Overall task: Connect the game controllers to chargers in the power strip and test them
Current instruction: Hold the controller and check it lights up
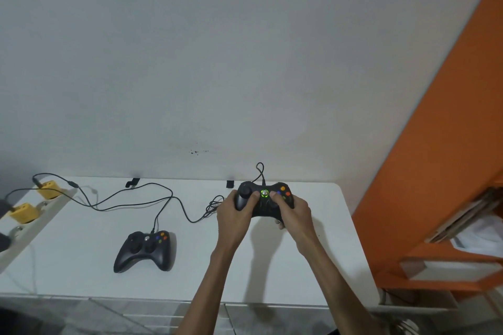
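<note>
I hold a black wired game controller (262,205) above the white table (81,258), its centre button glowing green. My left hand (234,212) grips its left handle with the thumb near the left stick. My right hand (292,211) grips the right handle, thumb by the coloured buttons. A second black controller (145,251) lies flat on the table to the left, its light off. Black cables (174,197) run from both controllers to two yellow chargers (23,212) plugged into a white power strip (35,228) at the left edge.
A white wall rises behind the table. An orange shelf unit (441,171) stands at the right with papers and a white box on its shelves. Two black clips (230,184) sit at the table's back edge. Tiled floor shows below the front edge.
</note>
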The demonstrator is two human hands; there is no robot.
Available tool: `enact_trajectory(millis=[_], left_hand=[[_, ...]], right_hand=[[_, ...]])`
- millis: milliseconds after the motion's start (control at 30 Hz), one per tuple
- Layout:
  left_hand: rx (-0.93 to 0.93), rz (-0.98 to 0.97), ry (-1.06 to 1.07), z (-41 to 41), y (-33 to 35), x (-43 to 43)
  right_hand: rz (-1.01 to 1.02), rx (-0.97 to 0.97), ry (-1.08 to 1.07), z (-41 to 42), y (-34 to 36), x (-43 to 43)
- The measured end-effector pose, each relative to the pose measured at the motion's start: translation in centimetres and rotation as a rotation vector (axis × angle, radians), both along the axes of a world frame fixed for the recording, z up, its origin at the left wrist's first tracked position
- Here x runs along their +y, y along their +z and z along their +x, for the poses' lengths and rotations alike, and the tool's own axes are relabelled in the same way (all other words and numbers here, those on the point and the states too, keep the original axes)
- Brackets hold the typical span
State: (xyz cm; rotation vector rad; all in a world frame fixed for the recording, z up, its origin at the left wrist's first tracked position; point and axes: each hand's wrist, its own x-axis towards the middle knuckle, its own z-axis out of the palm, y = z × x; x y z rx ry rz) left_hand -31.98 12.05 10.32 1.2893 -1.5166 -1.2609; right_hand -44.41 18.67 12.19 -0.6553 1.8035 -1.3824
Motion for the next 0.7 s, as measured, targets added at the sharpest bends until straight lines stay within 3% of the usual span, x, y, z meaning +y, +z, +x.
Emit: enact_trajectory(millis=[267,533,700], left_hand=[[0.169,0.171,-0.24,1.9,0.8,0.4],[0.161,0.121,-0.15,1.6,0.1,1.2],[0.176,0.137,-0.224,2.5,0.4,1.3]], right_hand=[[-0.013,-0.019,0.316,-2.2,1.5,1.5],[-0.076,-0.014,0.268,-1.2,0.5,2.0],[-0.067,-0.035,0.326,-1.4,0.2,2.4]])
